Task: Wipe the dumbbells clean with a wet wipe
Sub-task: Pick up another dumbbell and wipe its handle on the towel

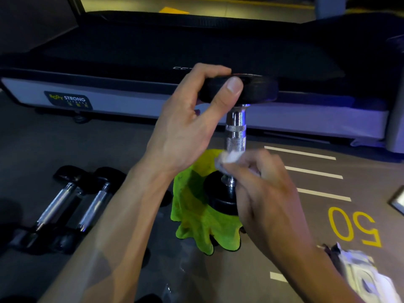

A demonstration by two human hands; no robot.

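While left hand fingers clamp upright dumbbell top head, right hand fingers pinch wet wipe against lower handle. Two dumbbells on floor beyond left fingers, seemingly unwiped.

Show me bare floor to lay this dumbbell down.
Bare floor lies right of the green cloth, between the white stripes and the yellow 50. Crowded at left, where two dumbbells lie, and near the wipe packet.
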